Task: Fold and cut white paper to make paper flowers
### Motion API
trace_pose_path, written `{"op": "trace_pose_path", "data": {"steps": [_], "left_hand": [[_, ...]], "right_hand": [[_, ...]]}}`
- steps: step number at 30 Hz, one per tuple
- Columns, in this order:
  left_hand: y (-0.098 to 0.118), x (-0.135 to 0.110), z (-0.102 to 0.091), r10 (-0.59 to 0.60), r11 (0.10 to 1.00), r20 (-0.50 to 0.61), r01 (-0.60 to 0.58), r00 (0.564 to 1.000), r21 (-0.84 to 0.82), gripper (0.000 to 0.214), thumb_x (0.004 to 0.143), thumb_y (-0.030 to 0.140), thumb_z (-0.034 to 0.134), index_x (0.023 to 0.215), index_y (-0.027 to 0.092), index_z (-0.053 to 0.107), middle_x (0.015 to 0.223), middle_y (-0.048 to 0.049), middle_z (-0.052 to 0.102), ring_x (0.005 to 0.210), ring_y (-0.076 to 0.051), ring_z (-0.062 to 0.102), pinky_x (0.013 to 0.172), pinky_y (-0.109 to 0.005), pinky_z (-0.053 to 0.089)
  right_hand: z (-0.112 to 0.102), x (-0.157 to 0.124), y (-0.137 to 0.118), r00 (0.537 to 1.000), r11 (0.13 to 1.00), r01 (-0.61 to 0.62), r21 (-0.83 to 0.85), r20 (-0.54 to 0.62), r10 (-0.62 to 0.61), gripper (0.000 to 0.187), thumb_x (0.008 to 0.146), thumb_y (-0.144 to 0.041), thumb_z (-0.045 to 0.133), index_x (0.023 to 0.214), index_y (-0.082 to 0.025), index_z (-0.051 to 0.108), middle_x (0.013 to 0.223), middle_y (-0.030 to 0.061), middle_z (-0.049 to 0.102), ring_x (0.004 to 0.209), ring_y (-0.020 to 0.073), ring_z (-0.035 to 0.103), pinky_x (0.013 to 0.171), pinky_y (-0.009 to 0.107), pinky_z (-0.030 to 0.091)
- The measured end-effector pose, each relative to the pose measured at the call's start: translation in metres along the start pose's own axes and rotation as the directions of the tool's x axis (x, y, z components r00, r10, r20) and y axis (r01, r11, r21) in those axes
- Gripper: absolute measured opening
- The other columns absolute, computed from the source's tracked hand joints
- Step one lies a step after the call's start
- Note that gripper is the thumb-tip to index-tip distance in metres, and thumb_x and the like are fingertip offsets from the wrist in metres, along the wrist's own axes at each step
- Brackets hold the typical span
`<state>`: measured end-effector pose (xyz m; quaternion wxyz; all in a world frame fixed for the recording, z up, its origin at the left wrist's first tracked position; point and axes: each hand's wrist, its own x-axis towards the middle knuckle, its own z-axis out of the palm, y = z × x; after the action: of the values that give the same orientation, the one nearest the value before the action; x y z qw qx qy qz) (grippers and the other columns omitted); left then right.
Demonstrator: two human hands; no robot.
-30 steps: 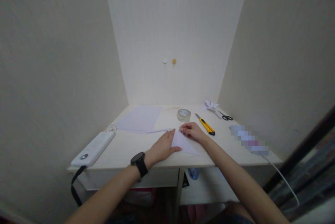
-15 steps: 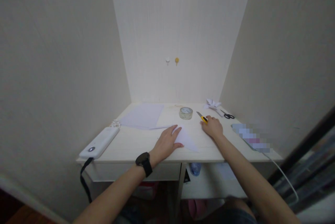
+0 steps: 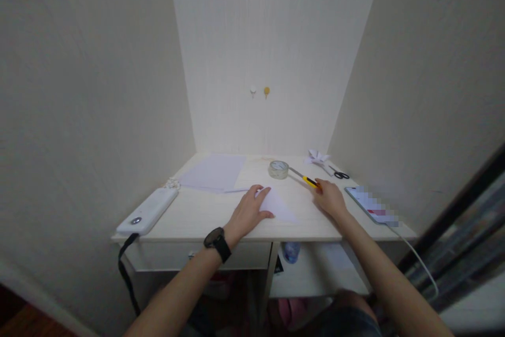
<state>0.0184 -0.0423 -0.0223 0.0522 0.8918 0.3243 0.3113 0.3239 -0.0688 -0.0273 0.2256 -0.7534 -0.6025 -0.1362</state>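
Note:
My left hand, with a black watch on its wrist, lies with fingers spread on a folded piece of white paper on the desk. Part of that paper is hidden under the hand. To the right, my right hand is closed around a yellow utility knife. The knife's blade is out and points up and left, towards a roll of clear tape. A thin white paper strip lies just beyond my left fingers.
White paper sheets lie at the back left. A white power bank with a black strap rests at the left edge. At the right are a folded paper shape, black scissors and a phone on a cable.
My right hand has moved slightly right and towards me with the knife, now raised, and more of its blade shows. The left hand stays on the paper. The view has shifted a little.

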Motion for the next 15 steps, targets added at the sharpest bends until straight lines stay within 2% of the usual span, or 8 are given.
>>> {"op": "trace_pose_path", "data": {"steps": [3, 6, 9, 15], "left_hand": [[-0.002, 0.001, 0.002, -0.005, 0.999, -0.012, 0.005, 1.0, 0.031, 0.066, 0.081, 0.035, 0.075, 0.139, 0.017, 0.049, 0.139, -0.0172, 0.046, 0.127, -0.031, 0.05, 0.109, -0.046, 0.042], [-0.003, 0.003, 0.002, -0.026, 0.995, -0.015, 0.027, 1.0, 0.1, 0.062, 0.084, 0.036, 0.072, 0.138, 0.014, 0.052, 0.142, -0.0197, 0.045, 0.132, -0.033, 0.045, 0.111, -0.046, 0.039], [-0.003, 0.002, 0.001, -0.044, 0.983, 0.001, 0.043, 0.999, 0.176, 0.057, 0.087, 0.04, 0.068, 0.137, 0.017, 0.055, 0.145, -0.0181, 0.045, 0.132, -0.033, 0.046, 0.11, -0.047, 0.039], [0.0, 0.002, -0.003, -0.061, 0.963, 0.066, 0.041, 0.996, 0.265, 0.046, 0.094, 0.046, 0.054, 0.133, 0.02, 0.061, 0.15, -0.0129, 0.046, 0.131, -0.032, 0.047, 0.108, -0.047, 0.039]], "right_hand": [[0.001, -0.016, 0.007, 0.977, 0.969, 0.21, 0.131, 0.0, -0.212, 0.038, 0.087, -0.015, 0.049, 0.12, -0.015, 0.068, 0.115, 0.0137, 0.071, 0.104, 0.0263, 0.062, 0.095, 0.037, 0.046], [0.003, -0.029, 0.005, 0.936, 0.908, 0.336, 0.248, 0.014, -0.351, 0.037, 0.088, -0.016, 0.049, 0.119, -0.015, 0.07, 0.115, 0.0123, 0.071, 0.105, 0.0261, 0.061, 0.097, 0.038, 0.046], [0.0, -0.034, 0.0, 0.916, 0.875, 0.37, 0.312, 0.034, -0.399, 0.038, 0.088, -0.016, 0.048, 0.119, -0.016, 0.071, 0.116, 0.0118, 0.071, 0.106, 0.026, 0.061, 0.098, 0.039, 0.046], [-0.011, -0.036, -0.005, 0.93, 0.9, 0.297, 0.321, 0.117, -0.348, 0.038, 0.087, -0.017, 0.051, 0.119, -0.02, 0.071, 0.12, 0.0097, 0.07, 0.113, 0.0267, 0.06, 0.103, 0.042, 0.044]]}}
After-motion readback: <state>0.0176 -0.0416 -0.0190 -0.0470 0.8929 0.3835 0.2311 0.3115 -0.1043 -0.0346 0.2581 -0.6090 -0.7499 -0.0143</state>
